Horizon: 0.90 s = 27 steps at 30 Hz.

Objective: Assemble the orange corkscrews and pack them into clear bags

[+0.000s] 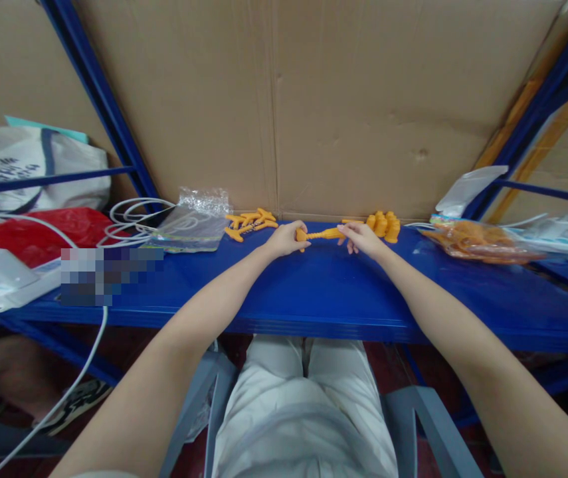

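Observation:
Both of my hands are at the back half of the blue table (323,285), on an orange plastic piece with a ribbed, screw-like shaft (323,234). My left hand (286,240) is closed round its wider left end. With thumb and fingers, my right hand (359,238) pinches the right end, partly covering it. Whether the piece is one part or two joined parts I cannot tell. Just left of my left hand lies a pile of branched orange plastic parts (251,222). Rounded, stepped orange parts (386,226) stand in a group right behind my right hand.
A clear plastic bag (191,229) and coiled white cable (137,216) lie to the left, near a red bag (49,226), a white power strip (27,282) and a canvas tote (72,166). Bagged orange parts (480,240) sit at right. Cardboard (363,99) walls the back.

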Each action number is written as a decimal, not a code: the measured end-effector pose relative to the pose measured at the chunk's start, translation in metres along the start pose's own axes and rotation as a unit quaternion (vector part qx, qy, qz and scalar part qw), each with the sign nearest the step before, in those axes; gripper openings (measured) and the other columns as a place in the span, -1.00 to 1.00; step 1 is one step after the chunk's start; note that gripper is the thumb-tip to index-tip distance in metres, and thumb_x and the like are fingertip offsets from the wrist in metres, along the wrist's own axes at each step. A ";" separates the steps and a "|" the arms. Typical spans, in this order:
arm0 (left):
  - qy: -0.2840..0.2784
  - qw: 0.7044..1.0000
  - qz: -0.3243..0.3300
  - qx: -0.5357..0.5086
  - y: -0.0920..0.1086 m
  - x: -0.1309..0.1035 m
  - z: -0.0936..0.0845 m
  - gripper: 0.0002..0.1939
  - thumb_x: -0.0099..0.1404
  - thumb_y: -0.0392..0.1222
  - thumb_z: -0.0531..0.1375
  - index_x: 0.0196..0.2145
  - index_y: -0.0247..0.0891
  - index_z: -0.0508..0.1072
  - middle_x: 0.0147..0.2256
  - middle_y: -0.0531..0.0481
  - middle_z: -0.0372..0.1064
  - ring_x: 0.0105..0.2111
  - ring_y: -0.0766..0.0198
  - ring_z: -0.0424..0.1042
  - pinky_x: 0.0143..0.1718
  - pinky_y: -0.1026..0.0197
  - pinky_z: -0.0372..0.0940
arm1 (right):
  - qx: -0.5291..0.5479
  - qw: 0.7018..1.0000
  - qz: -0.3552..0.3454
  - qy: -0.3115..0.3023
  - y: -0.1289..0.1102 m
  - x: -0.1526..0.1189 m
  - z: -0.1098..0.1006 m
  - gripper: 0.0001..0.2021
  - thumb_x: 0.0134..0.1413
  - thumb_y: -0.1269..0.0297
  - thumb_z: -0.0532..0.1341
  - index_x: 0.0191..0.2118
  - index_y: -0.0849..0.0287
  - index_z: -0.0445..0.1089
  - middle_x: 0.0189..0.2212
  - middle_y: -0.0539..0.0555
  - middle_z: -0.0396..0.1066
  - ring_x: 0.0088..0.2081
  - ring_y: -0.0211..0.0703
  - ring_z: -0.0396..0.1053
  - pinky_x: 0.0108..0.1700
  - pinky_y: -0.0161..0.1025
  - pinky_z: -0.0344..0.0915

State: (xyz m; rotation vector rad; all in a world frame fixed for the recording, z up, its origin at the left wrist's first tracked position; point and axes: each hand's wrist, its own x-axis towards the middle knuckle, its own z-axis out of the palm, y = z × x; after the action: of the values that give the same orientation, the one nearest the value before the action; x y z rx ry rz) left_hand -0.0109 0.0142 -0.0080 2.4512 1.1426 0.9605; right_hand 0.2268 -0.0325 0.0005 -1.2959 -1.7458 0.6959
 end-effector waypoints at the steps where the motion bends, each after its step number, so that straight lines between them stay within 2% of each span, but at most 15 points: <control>1: -0.002 1.000 0.000 -0.020 0.001 0.000 0.001 -0.72 0.05 -0.21 0.36 -0.31 -0.23 0.36 -0.61 0.22 0.20 -0.58 0.37 0.21 -0.51 0.34 0.04 | -0.030 0.998 -0.042 0.033 0.001 0.001 0.002 -0.55 0.14 -0.20 0.17 -0.36 0.15 0.31 -0.50 0.06 0.43 -0.62 -0.29 0.24 -0.56 -0.32 0.15; 3: -0.010 0.998 0.006 -0.057 0.003 0.001 0.002 -0.73 0.04 -0.21 0.35 -0.32 -0.23 0.35 -0.62 0.24 0.16 -0.62 0.41 0.16 -0.53 0.35 0.03 | -0.108 0.982 -0.122 0.095 0.002 0.001 0.006 -0.54 0.15 -0.23 0.14 -0.37 0.14 0.31 -0.53 0.04 0.37 -0.54 -0.23 0.29 -0.45 -0.29 0.19; 5: -0.018 0.996 0.014 -0.081 0.005 0.000 0.004 -0.73 0.05 -0.19 0.33 -0.32 -0.23 0.34 -0.62 0.25 0.16 -0.63 0.43 0.15 -0.53 0.36 0.04 | -0.190 0.958 -0.169 0.136 0.000 0.000 0.008 -0.55 0.18 -0.19 0.10 -0.41 0.13 0.31 -0.56 0.04 0.33 -0.47 -0.17 0.32 -0.38 -0.26 0.18; 8: -0.017 0.997 0.029 -0.076 0.008 -0.001 0.005 -0.73 0.07 -0.18 0.32 -0.29 -0.23 0.35 -0.64 0.25 0.18 -0.63 0.41 0.18 -0.54 0.35 0.03 | -0.273 0.933 -0.179 0.155 -0.003 -0.003 0.007 -0.58 0.26 -0.08 0.01 -0.48 0.12 0.27 -0.60 0.05 0.28 -0.46 -0.13 0.31 -0.36 -0.25 0.15; 11: 0.013 0.997 0.053 -0.047 0.011 -0.003 0.004 -0.77 0.10 -0.18 0.29 -0.27 -0.23 0.38 -0.63 0.21 0.24 -0.61 0.39 0.24 -0.53 0.35 0.03 | -0.301 0.924 -0.173 0.159 -0.005 -0.004 0.006 -0.58 0.30 0.03 -0.07 -0.53 0.10 0.21 -0.64 0.07 0.25 -0.49 -0.11 0.28 -0.37 -0.22 0.14; 16: 0.074 0.995 0.063 0.025 0.016 -0.006 0.000 -0.81 0.09 -0.20 0.28 -0.30 -0.23 0.42 -0.60 0.17 0.32 -0.57 0.37 0.29 -0.48 0.34 0.07 | -0.295 0.930 -0.142 0.167 -0.010 -0.002 0.011 -0.64 0.25 0.19 -0.04 -0.57 0.09 0.16 -0.65 0.09 0.25 -0.49 -0.07 0.31 -0.33 -0.17 0.18; 20: 0.085 0.993 0.066 0.057 0.018 -0.009 -0.001 -0.83 0.12 -0.21 0.27 -0.28 -0.22 0.43 -0.59 0.14 0.36 -0.55 0.33 0.34 -0.46 0.34 0.10 | -0.266 0.947 -0.092 0.154 -0.015 0.001 0.014 -0.64 0.20 0.27 -0.01 -0.63 0.08 0.12 -0.66 0.12 0.26 -0.43 0.00 0.37 -0.28 -0.13 0.23; 27: 0.105 0.985 0.087 0.107 0.023 -0.012 -0.004 -0.84 0.13 -0.22 0.25 -0.28 -0.22 0.44 -0.50 0.07 0.43 -0.47 0.28 0.39 -0.40 0.31 0.16 | -0.153 0.982 0.003 0.114 -0.014 0.005 0.017 -0.58 0.19 0.27 -0.01 -0.70 0.09 0.11 -0.74 0.08 0.19 -0.51 -0.05 0.33 -0.35 -0.15 0.25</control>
State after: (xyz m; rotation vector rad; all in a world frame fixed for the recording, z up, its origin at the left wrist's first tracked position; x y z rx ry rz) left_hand -0.0055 -0.0100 0.0006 2.7093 1.1667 1.2316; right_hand 0.2045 -0.0318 0.0050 -1.5211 -1.7028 0.2720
